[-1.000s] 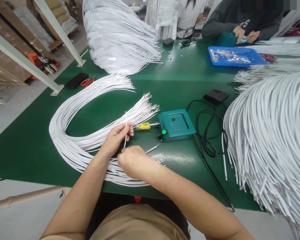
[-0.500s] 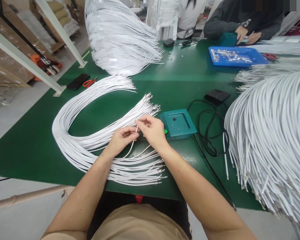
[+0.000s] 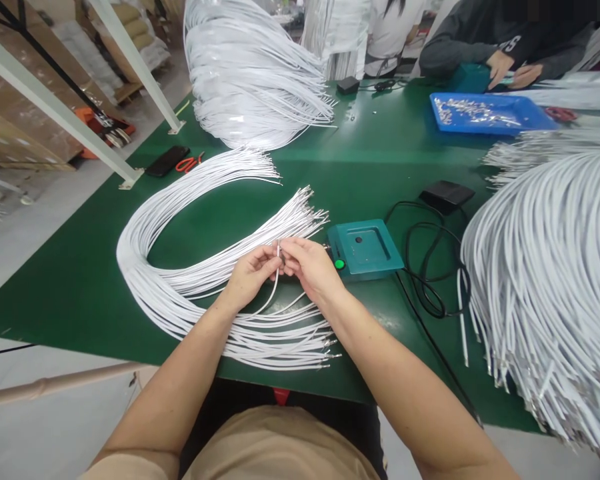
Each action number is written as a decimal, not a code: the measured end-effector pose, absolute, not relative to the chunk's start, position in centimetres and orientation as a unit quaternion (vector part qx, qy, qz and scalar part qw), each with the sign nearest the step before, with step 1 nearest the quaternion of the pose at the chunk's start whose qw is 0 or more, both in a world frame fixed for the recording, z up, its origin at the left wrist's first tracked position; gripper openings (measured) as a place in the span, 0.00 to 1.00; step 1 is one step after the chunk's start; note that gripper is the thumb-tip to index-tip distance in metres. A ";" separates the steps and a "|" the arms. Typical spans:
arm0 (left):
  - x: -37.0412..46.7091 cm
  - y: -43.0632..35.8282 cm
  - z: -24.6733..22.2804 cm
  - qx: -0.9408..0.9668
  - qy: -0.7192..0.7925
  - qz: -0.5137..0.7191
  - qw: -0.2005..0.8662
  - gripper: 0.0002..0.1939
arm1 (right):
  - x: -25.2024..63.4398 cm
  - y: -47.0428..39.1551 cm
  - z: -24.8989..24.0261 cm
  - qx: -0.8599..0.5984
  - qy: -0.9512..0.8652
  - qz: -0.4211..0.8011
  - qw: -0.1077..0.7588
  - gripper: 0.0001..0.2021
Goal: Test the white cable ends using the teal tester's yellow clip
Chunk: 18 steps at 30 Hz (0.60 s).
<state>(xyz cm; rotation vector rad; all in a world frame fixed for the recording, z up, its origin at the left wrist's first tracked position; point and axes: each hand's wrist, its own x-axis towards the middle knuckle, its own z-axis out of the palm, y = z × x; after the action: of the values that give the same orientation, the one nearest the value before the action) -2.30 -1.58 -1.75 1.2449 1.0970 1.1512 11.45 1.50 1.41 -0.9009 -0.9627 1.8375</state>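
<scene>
Between my fingertips a single white wire (image 3: pixel 276 283) stands with its end pointing up. My left hand (image 3: pixel 253 270) pinches it just below the tip. My right hand (image 3: pixel 313 263) is closed at the wire's end, its fingers meeting those of the left; the very tip is partly covered. Beneath and behind my hands lies a curved bundle of white wires (image 3: pixel 135 247) on the green table, with metal terminals at several ends. Right of my right hand stands a teal machine (image 3: pixel 365 247) with a shallow tray top and a lit green button (image 3: pixel 339 265).
A black box (image 3: pixel 447 195) and looped black cable (image 3: pixel 425 267) lie right of the machine, beside a large wire heap (image 3: pixel 545 267). Farther back are another wire heap (image 3: pixel 250 80), a blue tray (image 3: pixel 495 113) of small parts, orange-handled scissors (image 3: pixel 187 164) and a co-worker's hands (image 3: pixel 500 67).
My right hand has come down and closer to my left at the wire's end. The wire now stands more upright. The whole view has shifted slightly, so the table appears farther right.
</scene>
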 end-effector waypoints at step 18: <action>-3.0 -1.9 -1.9 0.554 0.460 0.460 0.519 0.13 | 13.2 2.5 2.0 -0.358 -0.532 0.645 0.416 0.07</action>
<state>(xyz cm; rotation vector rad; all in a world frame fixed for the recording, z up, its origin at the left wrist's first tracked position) -3.03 -1.87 -1.87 1.3295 1.1042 1.1037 13.20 2.54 2.00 -0.8994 -1.3353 1.6190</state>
